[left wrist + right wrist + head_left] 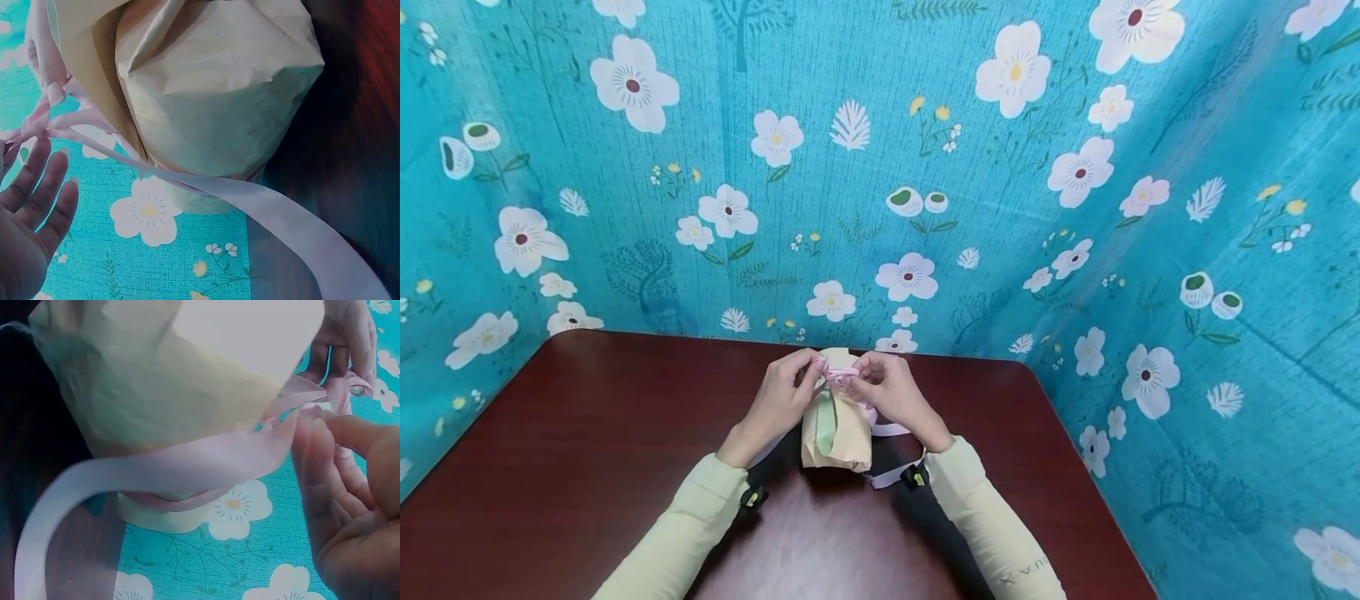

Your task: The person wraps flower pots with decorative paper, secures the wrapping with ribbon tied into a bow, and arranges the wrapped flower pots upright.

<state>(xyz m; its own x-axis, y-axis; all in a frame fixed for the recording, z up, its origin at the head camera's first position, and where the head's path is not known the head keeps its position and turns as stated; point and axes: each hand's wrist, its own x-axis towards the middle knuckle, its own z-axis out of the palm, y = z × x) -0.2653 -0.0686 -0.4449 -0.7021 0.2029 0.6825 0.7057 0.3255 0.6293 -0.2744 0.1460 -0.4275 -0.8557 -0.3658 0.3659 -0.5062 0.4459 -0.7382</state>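
Observation:
A tan paper package (850,437) with creased sides lies near the far edge of the table, a pale green strip (826,421) running down its front. Pink ribbon (842,372) goes around its narrower upper part and crosses in a loose knot (36,122) between the hands. My left hand (778,404) pinches the ribbon on the left side of the knot. From the right, my right hand (898,396) pinches it between thumb and index finger. A long ribbon tail (94,478) hangs past the package in the right wrist view, and another tail (281,219) shows in the left wrist view.
The dark red-brown table (587,450) extends to both sides and toward me. A teal floral cloth (850,167) hangs close behind the table and along its right side. Ribbon (891,477) also trails over the tabletop beneath my right wrist.

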